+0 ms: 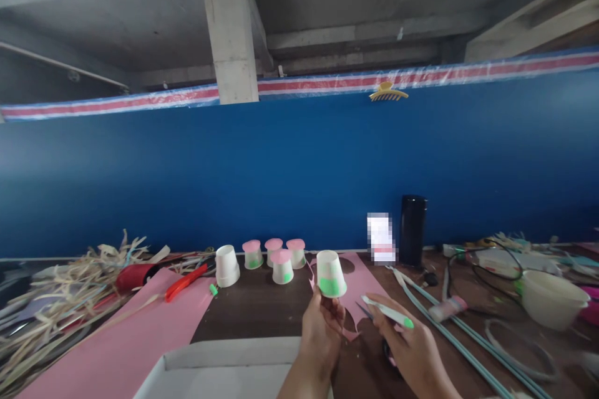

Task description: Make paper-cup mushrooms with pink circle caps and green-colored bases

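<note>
My left hand (322, 330) pinches the rim of an upturned white paper cup (331, 274) with green marks near its rim, raised above the brown table (262, 308). My right hand (408, 341) grips a white marker with a green end (388, 312), which points left toward the cup. Behind the cup stand several small white cups with pink tops (276, 257) and one plain upturned white cup (227, 265). A pink paper sheet with cut-outs (362, 280) lies under the held cup.
A large pink sheet (121, 340) and a white box lid (224, 368) lie at the near left. Dry straw strips (60, 296) and red pliers (186, 282) sit on the left. To the right are a black cylinder (412, 230), cables, long grey rods (449, 336) and a cream bowl (552, 299). A blue wall stands behind.
</note>
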Action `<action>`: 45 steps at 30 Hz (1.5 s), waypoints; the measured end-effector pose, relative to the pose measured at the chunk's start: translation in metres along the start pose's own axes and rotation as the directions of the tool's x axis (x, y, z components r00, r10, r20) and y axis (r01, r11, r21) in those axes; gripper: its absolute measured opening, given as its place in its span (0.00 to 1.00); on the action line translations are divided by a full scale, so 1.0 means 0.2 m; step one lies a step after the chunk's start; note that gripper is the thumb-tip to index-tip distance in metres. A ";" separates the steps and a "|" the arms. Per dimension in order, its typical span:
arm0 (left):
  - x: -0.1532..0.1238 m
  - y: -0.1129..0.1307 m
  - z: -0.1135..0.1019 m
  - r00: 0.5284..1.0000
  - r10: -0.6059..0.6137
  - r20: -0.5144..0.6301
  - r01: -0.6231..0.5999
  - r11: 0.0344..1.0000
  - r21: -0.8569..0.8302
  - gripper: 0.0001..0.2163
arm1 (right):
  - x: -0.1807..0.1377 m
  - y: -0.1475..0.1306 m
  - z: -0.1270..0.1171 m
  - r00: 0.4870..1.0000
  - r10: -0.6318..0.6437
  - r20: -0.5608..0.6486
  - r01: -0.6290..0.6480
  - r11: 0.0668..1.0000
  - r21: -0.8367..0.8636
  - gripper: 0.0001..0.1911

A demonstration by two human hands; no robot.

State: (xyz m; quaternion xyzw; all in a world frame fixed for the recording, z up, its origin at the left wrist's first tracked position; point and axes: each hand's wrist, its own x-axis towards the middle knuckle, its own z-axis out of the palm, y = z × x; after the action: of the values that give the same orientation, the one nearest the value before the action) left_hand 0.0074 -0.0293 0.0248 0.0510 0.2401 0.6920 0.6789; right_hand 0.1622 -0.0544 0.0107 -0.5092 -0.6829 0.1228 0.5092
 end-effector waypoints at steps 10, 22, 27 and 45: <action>0.00 0.00 0.00 1.000 -0.007 0.002 0.007 1.000 0.005 0.06 | 0.00 -0.05 -0.01 0.999 -0.011 -0.031 0.011 1.000 -0.015 0.23; 0.02 -0.01 -0.02 1.000 0.003 -0.004 -0.003 1.000 0.007 0.06 | 0.00 -0.01 0.00 0.999 0.002 0.039 -0.003 1.000 0.026 0.19; 0.02 -0.01 -0.01 1.000 -0.009 0.016 0.009 1.000 0.013 0.07 | 0.00 0.01 0.00 0.998 0.027 0.058 -0.030 0.998 0.053 0.20; 0.01 0.00 -0.01 1.000 -0.017 -0.016 0.017 1.000 0.021 0.07 | 0.01 0.04 0.01 0.996 0.048 0.079 -0.051 0.998 0.045 0.19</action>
State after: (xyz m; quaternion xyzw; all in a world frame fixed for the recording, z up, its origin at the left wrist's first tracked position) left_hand 0.0074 -0.0271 0.0229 0.0507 0.2530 0.6841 0.6822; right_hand 0.1641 -0.0494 0.0054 -0.5088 -0.6864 0.1710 0.4907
